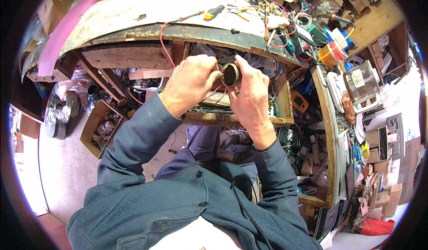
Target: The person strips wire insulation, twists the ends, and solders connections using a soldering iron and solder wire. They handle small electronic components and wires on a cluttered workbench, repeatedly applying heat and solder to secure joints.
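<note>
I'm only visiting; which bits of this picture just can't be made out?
All in the head view:
Left hand: fingertips mostly hidden behind the hand itself.
Round part: one side covered by the right hand.
Cardboard box: contents too small to name.
Jacket: cut off by the lower edge.

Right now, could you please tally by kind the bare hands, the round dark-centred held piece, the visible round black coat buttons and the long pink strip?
Bare left hand and bare right hand: 2
Round dark-centred piece with brownish rim: 1
Round black coat buttons: 2
Long pink strip: 1
Total: 6
</note>
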A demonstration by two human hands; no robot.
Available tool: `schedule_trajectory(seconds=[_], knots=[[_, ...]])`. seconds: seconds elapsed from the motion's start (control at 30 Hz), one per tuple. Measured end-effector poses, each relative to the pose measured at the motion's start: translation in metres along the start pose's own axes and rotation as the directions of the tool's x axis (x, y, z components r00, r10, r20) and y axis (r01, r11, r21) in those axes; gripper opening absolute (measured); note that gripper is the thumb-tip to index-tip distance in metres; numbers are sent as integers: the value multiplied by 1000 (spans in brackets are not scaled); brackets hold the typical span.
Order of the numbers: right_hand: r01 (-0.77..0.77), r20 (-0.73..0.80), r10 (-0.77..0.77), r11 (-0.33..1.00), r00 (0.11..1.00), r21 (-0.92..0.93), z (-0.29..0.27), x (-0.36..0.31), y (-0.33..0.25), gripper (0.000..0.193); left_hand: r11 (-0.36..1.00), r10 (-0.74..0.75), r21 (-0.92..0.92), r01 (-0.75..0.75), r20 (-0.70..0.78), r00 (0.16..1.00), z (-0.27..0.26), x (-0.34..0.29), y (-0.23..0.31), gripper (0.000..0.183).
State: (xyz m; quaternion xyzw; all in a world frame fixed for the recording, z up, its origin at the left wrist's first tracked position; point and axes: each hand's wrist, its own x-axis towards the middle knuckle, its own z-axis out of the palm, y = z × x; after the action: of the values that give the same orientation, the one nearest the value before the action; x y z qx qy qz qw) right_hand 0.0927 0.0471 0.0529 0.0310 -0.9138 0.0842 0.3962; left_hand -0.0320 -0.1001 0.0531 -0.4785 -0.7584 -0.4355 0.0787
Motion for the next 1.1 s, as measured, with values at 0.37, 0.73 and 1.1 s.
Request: schedule_trajectory(seconds=[0.37,0.73,1.1], knots=[[97,4,-97,993,995,-71,8,-1,-3,62,999,3,35,-3,9,1000,6,-2,-7,16],[62,10,-62,995,998,-72,8,-2,-2,67,1000,15,19,-15,-15,1000,6,-3,-7,16],[54,14,-54,998,998,-33,8,-3,-6,74,1000,11,17,-10,-4,1000,6,-1,-8,17]])
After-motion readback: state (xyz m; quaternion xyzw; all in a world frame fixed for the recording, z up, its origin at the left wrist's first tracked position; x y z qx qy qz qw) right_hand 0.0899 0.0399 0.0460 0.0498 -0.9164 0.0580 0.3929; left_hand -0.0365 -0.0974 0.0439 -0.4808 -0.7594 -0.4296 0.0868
